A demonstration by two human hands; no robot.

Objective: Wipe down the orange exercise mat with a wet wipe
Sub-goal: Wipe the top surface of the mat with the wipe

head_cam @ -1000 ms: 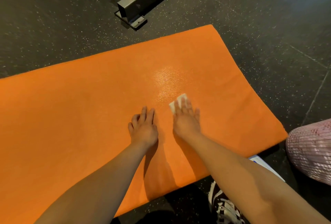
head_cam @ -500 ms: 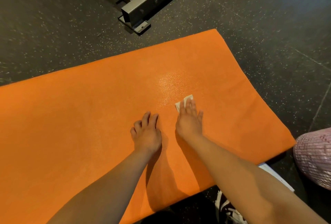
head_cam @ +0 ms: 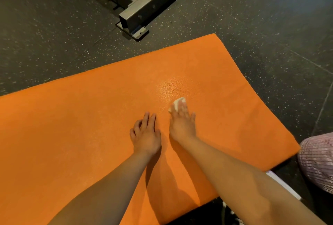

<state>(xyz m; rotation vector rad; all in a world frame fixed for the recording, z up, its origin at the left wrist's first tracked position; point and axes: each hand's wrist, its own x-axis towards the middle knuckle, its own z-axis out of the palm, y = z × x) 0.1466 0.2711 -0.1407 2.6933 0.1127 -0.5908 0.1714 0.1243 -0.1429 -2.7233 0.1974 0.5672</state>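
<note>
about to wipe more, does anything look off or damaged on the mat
Nothing stands out. The mat lies flat, no tears in view; the glittery patch beyond the wipe under the right hand looks like wet sheen, not damage.

Gym floor: speckled black rubber flooring [head_cam: 54, 44], the steel base frame of an exercise machine [head_cam: 144, 6], and an orange exercise mat [head_cam: 72, 125] laid flat.

Orange mat [head_cam: 75, 131] flat on floor; white wipe [head_cam: 177, 102] folded, atop mat.
</note>
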